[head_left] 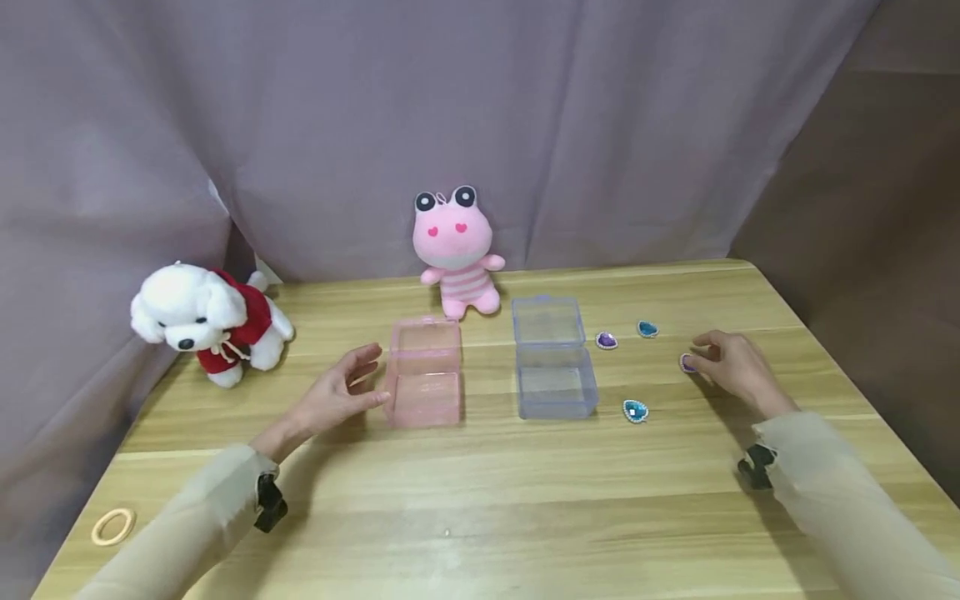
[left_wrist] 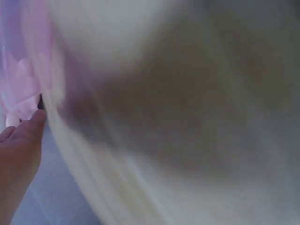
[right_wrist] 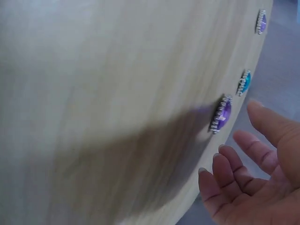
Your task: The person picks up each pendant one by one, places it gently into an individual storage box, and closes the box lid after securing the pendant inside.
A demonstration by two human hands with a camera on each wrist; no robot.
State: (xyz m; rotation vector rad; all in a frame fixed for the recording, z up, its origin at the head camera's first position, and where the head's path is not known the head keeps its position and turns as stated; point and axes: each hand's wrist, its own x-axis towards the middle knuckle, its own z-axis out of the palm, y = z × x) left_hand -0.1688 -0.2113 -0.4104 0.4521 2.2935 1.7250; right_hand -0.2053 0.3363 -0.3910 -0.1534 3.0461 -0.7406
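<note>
My left hand (head_left: 342, 390) stands beside the left edge of a see-through pink box (head_left: 426, 400), fingers loosely bent and thumb apart from them. Whether the thumb touches the box I cannot tell. In the left wrist view, part of that hand (left_wrist: 21, 157) shows near the blurred pink box. My right hand (head_left: 735, 364) hovers by a purple gem (head_left: 686, 363) with a beaded silver rim, partly hiding it in the head view. The right wrist view has this purple gem (right_wrist: 222, 115) lying on the table, with the fingers (right_wrist: 227, 173) relaxed, apart and holding nothing.
A clear bluish box (head_left: 556, 392) lies with its lid folded back. Around it lie another purple gem (head_left: 607, 340) and blue gems (head_left: 635, 411). A pink plush toy (head_left: 455, 250) and white plush dog (head_left: 202, 312) sit behind. A wooden ring (head_left: 98, 533) lies front left.
</note>
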